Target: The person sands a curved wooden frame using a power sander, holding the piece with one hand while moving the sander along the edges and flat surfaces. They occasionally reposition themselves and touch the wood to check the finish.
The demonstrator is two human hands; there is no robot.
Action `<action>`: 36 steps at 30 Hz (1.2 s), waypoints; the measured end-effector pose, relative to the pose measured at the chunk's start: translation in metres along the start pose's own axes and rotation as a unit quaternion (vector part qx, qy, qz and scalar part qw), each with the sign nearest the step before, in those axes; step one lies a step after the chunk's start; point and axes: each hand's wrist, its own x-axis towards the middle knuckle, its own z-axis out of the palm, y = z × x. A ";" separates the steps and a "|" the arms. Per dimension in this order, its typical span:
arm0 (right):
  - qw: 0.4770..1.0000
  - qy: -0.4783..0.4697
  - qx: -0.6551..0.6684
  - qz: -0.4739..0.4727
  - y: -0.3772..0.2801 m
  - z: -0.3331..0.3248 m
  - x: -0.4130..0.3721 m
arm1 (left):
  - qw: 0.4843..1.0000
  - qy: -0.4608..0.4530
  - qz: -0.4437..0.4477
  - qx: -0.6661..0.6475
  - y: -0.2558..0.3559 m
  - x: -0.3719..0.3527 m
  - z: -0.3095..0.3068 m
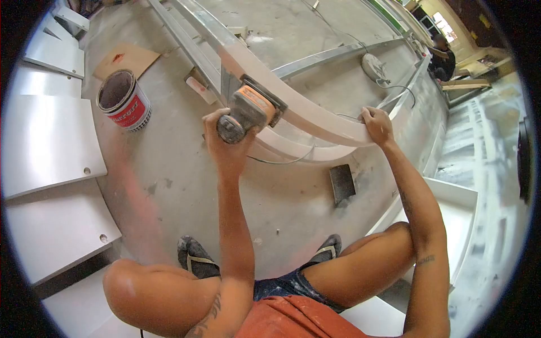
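An orange and black power sander (pixel 253 104) is in my left hand (pixel 226 147), whose fingers wrap round its body. The sander's flat pad faces the curved, pinkish-coated frame (pixel 318 128) and overlaps its edge in this view. A thin cable (pixel 282 162) runs below the sander to the right. My right hand (pixel 377 125) is closed over the right part of the same curved frame, fingers curled at its upper edge. Straight metal bars (pixel 321 58) join the curve farther back. On the floor under the curve lies a dark rectangular block (pixel 342 185).
A red-labelled can (pixel 125 104) stands at left beside a piece of cardboard (pixel 127 61). White panels (pixel 51 141) line the left side. A white tray-like piece (pixel 451 197) is at right. A pale round object (pixel 373 67) lies inside the frame. Another person (pixel 442 59) is at the far right.
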 end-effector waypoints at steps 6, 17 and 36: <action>1.000 -0.015 0.011 0.024 0.002 0.001 0.004 | 0.999 0.006 -0.031 0.007 0.001 -0.019 0.009; 1.000 0.001 -0.016 0.008 0.000 0.001 0.000 | 0.995 0.087 0.023 0.049 0.062 -0.149 0.102; 1.000 -0.001 0.000 0.008 0.000 -0.001 -0.002 | 0.992 0.075 0.074 0.074 0.065 -0.125 0.086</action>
